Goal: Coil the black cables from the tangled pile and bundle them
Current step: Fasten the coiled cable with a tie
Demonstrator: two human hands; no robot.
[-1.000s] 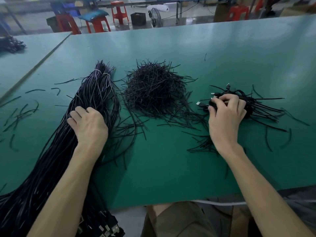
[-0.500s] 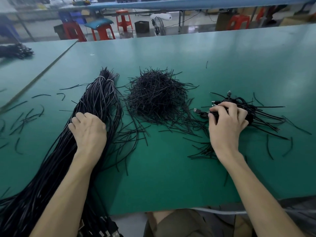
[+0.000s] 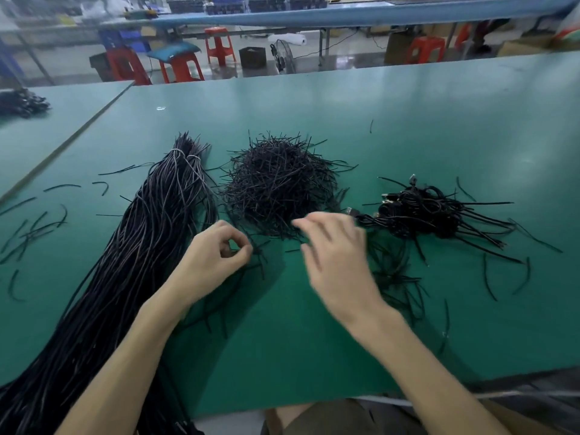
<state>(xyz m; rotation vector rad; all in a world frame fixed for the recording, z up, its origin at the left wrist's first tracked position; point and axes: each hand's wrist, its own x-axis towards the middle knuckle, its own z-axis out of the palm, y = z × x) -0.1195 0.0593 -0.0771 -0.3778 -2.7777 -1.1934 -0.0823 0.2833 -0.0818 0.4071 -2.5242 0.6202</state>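
Blurred right hand (image 3: 332, 246) fingers spread; left hand (image 3: 216, 252) curled, pinch contents unclear

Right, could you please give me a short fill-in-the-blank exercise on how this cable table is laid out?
The long cable bundle lies ____ of the pile of short ties. The coiled cables lie on the ____ table. The right hand looks ____ from motion.
Missing words: left; green; blurred.
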